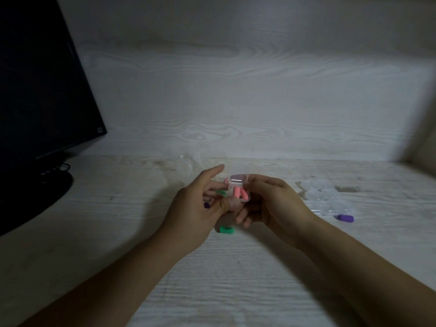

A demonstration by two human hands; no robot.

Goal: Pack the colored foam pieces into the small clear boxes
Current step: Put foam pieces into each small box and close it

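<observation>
Frame centre: right hand (271, 204) fingers clamp a small clear box (238, 188), hinged lid up, pink foam pieces (240, 193) inside. Left hand (195, 208) pinches a green foam piece (221, 192) beside it, index finger splayed. Pale woodgrain table (118, 220) holds a green cylinder (227, 230), a purple one (345, 218) and frosted clear boxes (326, 199) at right.

Lighting is dim and uneven, brightest across the middle of the scene, dark toward the left and lower edges. The counter (236, 279) has a pale, whitewashed wood-grain surface. Behind it rises a back panel (236, 90) of the same pale wood grain, meeting the counter in a straight seam. At far right, a plain beige wall (424, 142) adjoins the panel. 1 dark monitor (35, 79), screen off, stands at left on a round black base (47, 185), with cables beside it.
</observation>
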